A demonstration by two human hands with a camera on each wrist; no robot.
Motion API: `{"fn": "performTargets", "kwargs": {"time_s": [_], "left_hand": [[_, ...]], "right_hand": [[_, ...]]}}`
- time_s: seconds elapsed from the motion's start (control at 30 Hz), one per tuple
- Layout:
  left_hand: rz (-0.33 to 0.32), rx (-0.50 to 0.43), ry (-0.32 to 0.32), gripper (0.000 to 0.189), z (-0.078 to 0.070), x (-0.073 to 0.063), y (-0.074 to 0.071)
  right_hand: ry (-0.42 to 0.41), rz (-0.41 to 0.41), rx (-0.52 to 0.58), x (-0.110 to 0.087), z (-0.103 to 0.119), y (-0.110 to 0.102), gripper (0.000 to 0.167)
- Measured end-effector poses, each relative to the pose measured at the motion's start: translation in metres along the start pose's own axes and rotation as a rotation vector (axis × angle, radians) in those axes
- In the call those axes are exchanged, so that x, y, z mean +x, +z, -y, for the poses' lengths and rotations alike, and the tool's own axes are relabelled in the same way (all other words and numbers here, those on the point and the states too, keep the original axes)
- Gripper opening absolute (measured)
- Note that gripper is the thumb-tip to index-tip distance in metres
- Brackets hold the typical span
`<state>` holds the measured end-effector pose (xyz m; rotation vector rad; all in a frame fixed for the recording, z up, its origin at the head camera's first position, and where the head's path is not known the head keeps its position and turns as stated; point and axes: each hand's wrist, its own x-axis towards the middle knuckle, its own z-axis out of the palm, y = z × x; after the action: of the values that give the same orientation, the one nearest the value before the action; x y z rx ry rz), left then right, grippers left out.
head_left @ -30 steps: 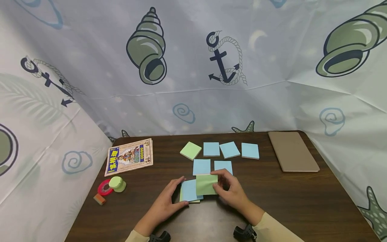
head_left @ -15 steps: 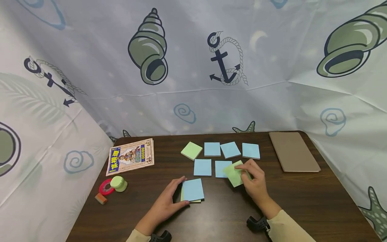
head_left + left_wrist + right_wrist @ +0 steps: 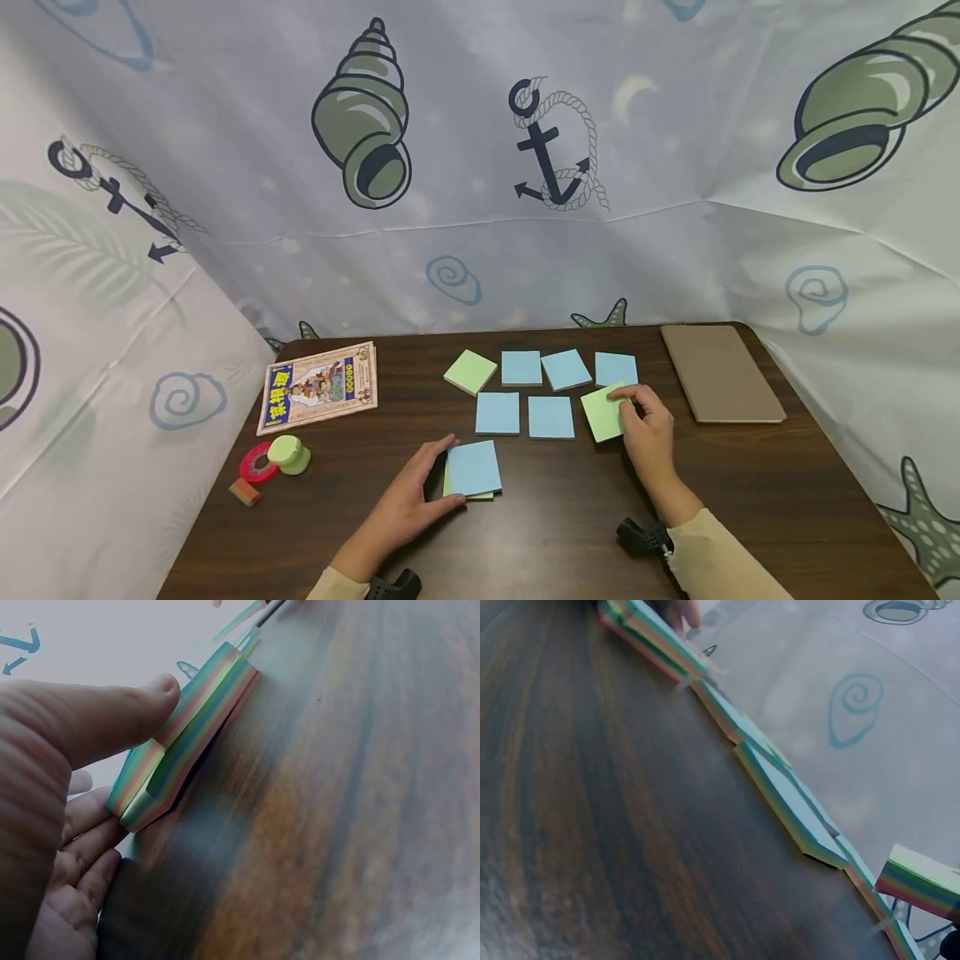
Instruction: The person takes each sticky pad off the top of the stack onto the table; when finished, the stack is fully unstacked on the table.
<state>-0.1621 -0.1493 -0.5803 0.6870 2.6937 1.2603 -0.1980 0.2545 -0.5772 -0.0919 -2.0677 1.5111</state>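
Note:
My left hand (image 3: pixel 408 500) rests by a stack of two sticky note pads, a blue pad (image 3: pixel 474 467) over a green-topped pad (image 3: pixel 480 497). Its thumb and fingers hold the stack's edges. In the left wrist view, the thumb lies along the striped side of the stacked pads (image 3: pixel 187 727). My right hand (image 3: pixel 648 437) pinches a green sticky note pad (image 3: pixel 602 412) between thumb and fingers, tilted at the right end of the nearer row. In the right wrist view that green pad (image 3: pixel 922 881) appears at the right edge; the hand is mostly out of frame.
Several blue pads (image 3: pixel 551 417) lie in two rows, with another green pad (image 3: pixel 470 372) at the back left. A tan notebook (image 3: pixel 722 372) lies right. On the left are a booklet (image 3: pixel 318 387), red tape roll (image 3: pixel 255 463), green round-topped item (image 3: pixel 288 454) and small orange block (image 3: pixel 244 492).
My right hand has carried the green pad from above the left-hand stack rightward and away, to the right of the nearer blue row. The left hand has stayed at the stack.

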Motion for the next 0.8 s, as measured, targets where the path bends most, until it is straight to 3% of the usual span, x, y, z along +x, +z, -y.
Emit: {"fn": "performTargets", "kwargs": {"time_s": [0.17, 0.33, 0.47, 0.7, 0.8], "left_hand": [[-0.001, 0.003, -0.009, 0.091, 0.0001, -0.0005, -0.0001], [0.009, -0.008, -0.014, 0.092, 0.0000, -0.0014, 0.0000], [0.012, -0.009, -0.012, 0.092, 0.0010, -0.0012, 0.0006], [0.046, -0.050, -0.059, 0.094, 0.0005, 0.0010, -0.0010], [0.051, -0.054, -0.064, 0.093, -0.0004, 0.0013, -0.0018]], "right_hand": [[0.016, -0.024, -0.034, 0.0005, -0.0073, 0.0009, 0.032], [0.095, -0.042, -0.176, -0.0005, -0.0084, 0.0003, 0.029], [0.132, 0.008, -0.292, -0.0007, -0.0075, 0.0009, 0.024], [0.128, 0.146, -0.474, -0.0009, -0.0057, 0.0021, 0.010], [0.131, 0.188, -0.546, -0.0023, -0.0058, 0.0027, 0.014]]}}
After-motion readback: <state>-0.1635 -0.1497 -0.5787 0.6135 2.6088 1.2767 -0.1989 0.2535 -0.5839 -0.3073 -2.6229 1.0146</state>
